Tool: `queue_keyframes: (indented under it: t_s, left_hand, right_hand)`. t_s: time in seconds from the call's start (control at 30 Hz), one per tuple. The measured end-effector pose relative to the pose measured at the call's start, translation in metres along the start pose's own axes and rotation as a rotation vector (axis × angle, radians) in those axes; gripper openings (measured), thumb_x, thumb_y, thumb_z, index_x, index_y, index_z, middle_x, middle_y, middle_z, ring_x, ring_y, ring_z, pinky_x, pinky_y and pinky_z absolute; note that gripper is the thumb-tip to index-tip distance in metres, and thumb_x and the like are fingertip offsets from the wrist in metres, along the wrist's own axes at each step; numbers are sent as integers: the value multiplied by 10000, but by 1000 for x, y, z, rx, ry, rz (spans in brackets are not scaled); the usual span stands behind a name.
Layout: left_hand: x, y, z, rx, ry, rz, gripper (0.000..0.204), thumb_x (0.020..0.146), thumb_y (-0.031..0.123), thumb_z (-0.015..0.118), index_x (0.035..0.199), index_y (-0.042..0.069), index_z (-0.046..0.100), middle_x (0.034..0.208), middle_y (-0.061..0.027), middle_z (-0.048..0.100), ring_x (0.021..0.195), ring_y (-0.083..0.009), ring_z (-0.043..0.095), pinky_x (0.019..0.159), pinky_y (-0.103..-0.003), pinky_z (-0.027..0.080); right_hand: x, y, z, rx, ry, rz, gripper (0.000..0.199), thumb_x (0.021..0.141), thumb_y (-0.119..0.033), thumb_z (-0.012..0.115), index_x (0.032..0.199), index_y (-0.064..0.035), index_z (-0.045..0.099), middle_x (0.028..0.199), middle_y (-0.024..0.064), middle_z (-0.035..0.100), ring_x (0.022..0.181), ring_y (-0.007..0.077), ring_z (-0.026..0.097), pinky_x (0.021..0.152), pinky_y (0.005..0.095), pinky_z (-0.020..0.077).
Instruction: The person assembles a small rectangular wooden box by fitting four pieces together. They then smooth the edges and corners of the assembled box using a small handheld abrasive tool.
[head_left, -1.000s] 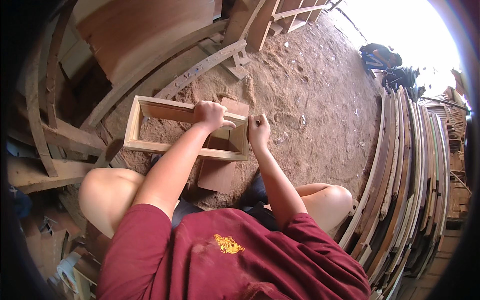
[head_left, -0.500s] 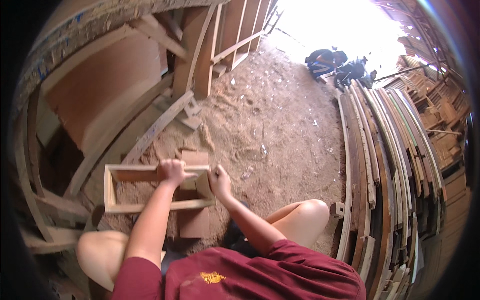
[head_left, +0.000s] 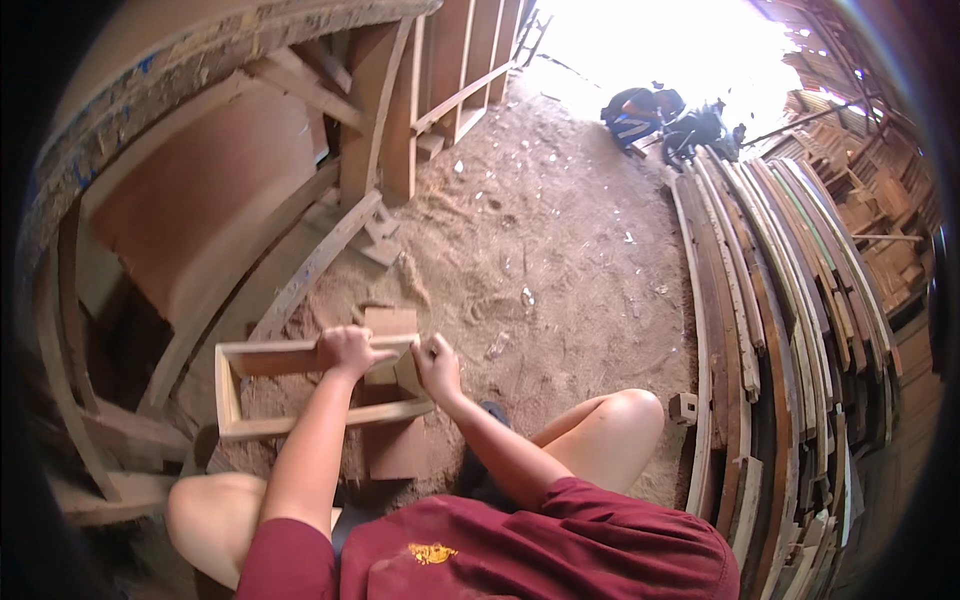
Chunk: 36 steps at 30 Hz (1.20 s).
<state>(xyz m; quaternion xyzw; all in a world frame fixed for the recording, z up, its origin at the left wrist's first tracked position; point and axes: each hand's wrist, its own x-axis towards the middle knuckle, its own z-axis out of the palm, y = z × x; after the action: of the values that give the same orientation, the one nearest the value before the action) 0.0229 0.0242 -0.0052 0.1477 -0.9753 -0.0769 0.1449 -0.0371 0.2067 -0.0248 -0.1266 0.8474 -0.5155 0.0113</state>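
Observation:
An open rectangular wooden frame (head_left: 229, 395), like a small drawer box without a bottom, is in front of my crossed legs. My left hand (head_left: 348, 352) is closed over its far rail, with the thumb pointing right. At the frame's far right corner my right hand (head_left: 438, 368) is closed in a fist against the end piece. Whatever its fingers hold there is too small or hidden to make out. Under the frame's right half lies a brown wooden board (head_left: 397, 450), sticking out on the near and far sides.
Sawdust covers the ground (head_left: 560, 290). Long planks (head_left: 720, 300) are stacked along my right, with a small wood block (head_left: 683, 408) beside them. On the left stands a large wooden structure (head_left: 250, 45) with braces. A person (head_left: 635, 112) crouches far off near the bright opening.
The view has shifted slightly, and the frame's right end appears a little more tilted. Both hands keep their places on the frame.

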Motion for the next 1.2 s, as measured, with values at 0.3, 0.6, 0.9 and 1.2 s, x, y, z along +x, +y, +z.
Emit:
queue_keyframes:
  t_s: [0.3, 0.6, 0.9, 1.2]
  left_hand:
    - [-2, 0, -5, 88, -64, 11, 696, 580, 850, 663, 702, 168, 731, 651, -53, 685, 632, -220, 697, 611, -382, 548]
    - [1, 4, -6, 102, -45, 14, 701, 555, 867, 658, 697, 186, 744, 629, -41, 676, 613, -201, 688, 602, -363, 535]
    - [-3, -3, 3, 76, 16, 37, 717, 571, 878, 635, 706, 182, 747, 634, -23, 677, 611, -178, 683, 605, -346, 525]
    - [-3, 3, -14, 115, -75, -6, 674, 569, 851, 664, 703, 195, 740, 648, -44, 686, 626, -203, 699, 588, -354, 542]
  right_hand:
    - [-14, 32, -7, 174, -98, -10, 212, 926, -143, 716, 812, -22, 584, 717, 20, 602, 668, 64, 487, 586, 270, 417]
    - [19, 30, 7, 356, -44, 153, 228, 916, -194, 714, 850, -1, 612, 737, 74, 636, 683, 125, 557, 629, 311, 463]
    - [1, 20, -4, 157, -50, 40, 244, 902, -185, 723, 812, 2, 594, 743, 98, 629, 699, 167, 561, 666, 346, 464]
    - [4, 9, -15, 48, -138, 7, 294, 922, -172, 713, 761, -11, 527, 664, 53, 543, 641, 114, 447, 587, 315, 412]
